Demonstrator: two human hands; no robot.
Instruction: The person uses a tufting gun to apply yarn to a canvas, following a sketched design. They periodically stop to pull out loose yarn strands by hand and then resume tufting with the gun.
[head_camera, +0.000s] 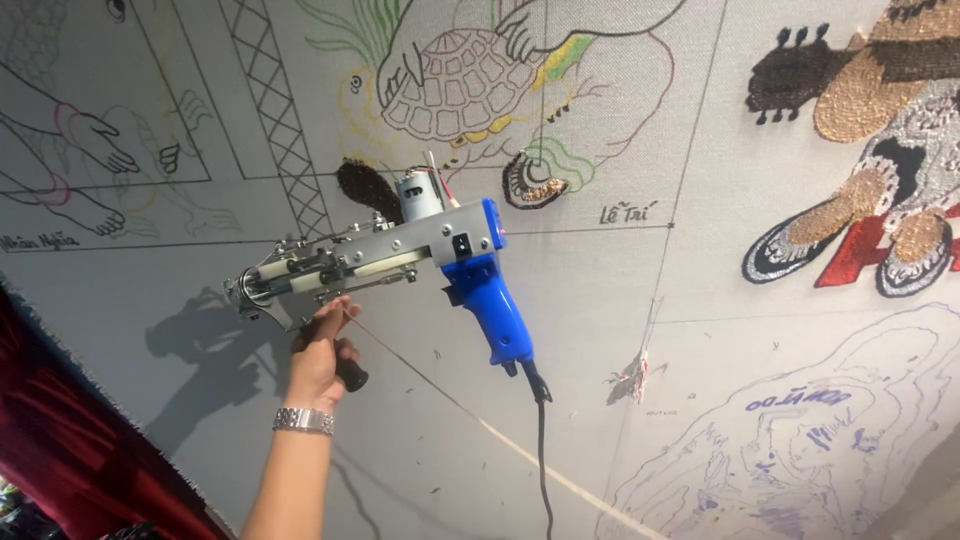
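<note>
My left hand (318, 360) grips the black front handle of a tufting gun (400, 255), holding it up in front of a stretched grey cloth (560, 300). The gun has a metal body, a small silver motor on top and a blue pistol grip (492, 305) that hangs free, with a black cord (543, 450) dropping from it. Its needle end points left, close to the cloth, and casts a shadow there. A metal watch band sits on my left wrist. My right hand is out of sight.
The cloth carries line drawings: a turtle (465, 80) above, hands and a lattice at left, a blue sketch at lower right. Tufted coloured patches (870, 150) fill the upper right. A thin yarn strand runs diagonally. Red fabric (70, 440) lies at lower left.
</note>
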